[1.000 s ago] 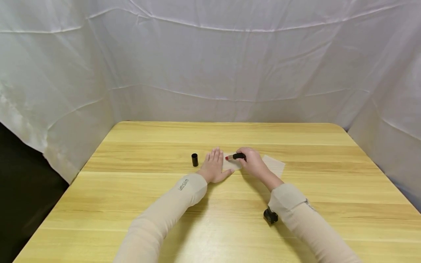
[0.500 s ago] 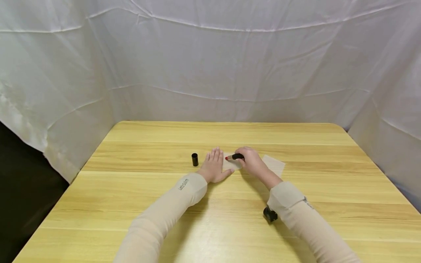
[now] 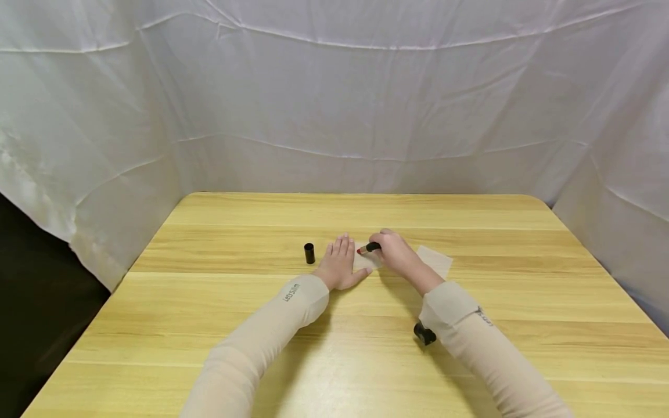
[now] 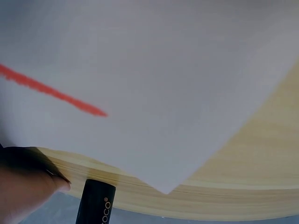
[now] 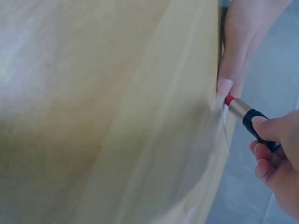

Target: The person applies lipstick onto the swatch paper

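Left wrist only: red streak [image 4: 52,91]

high head view forward and down, two close wrist views, tabletop [image 3: 360,360] in all

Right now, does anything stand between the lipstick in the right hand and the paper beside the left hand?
Nothing visible stands between the lipstick, held in the right hand, and the paper. I cannot tell whether they touch. The left hand lies just left of the red tip and might block a stroke that way.
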Demonstrator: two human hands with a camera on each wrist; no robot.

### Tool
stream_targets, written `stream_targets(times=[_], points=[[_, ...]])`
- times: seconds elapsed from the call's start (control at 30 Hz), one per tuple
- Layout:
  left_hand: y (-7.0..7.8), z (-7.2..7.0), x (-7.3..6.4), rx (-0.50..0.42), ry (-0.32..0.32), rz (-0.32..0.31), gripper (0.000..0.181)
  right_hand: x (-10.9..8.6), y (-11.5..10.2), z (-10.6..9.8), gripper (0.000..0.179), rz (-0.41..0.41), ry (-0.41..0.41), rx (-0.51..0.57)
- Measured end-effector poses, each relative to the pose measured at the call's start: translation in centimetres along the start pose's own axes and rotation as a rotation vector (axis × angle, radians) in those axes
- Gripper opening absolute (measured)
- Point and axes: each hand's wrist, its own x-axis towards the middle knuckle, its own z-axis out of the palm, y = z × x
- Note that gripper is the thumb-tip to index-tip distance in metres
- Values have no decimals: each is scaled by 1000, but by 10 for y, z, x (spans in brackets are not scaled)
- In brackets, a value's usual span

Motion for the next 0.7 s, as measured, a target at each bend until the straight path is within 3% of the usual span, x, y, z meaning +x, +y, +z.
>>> stream_targets(times=[0.7], points=[[1,-1,-3,15,11,0,85,-3,0,-6,12,21,-34,-33]])
